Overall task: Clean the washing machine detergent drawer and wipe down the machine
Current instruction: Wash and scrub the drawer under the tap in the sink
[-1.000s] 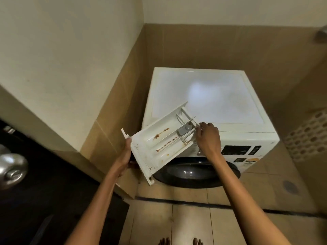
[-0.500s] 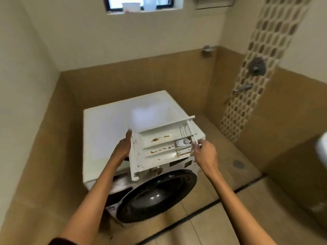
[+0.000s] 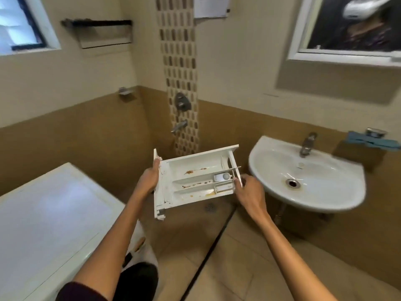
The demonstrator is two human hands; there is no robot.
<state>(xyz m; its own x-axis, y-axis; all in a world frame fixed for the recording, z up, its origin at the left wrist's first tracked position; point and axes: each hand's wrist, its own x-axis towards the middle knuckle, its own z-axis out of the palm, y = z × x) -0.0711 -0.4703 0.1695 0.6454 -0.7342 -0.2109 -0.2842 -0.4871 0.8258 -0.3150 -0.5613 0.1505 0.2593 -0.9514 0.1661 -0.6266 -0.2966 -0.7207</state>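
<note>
Bathroom sink point(image 3: 325, 177) near detergent drawer point(image 3: 193, 187); left hand point(image 3: 147, 181), right hand point(image 3: 250, 193) fingers point(image 3: 245, 180) curled on its ends

One detergent drawer point(image 3: 191, 185) at centre frame; two hands, the left hand point(image 3: 147, 181) and the right hand point(image 3: 249, 192); one washing machine point(image 3: 54, 213) at lower left; one wash basin point(image 3: 325, 177) at right, with one tap point(image 3: 306, 144); one window point(image 3: 19, 22) at upper left; one mirror point(image 3: 351, 27) at upper right; one blue cloth point(image 3: 368, 141).
</note>
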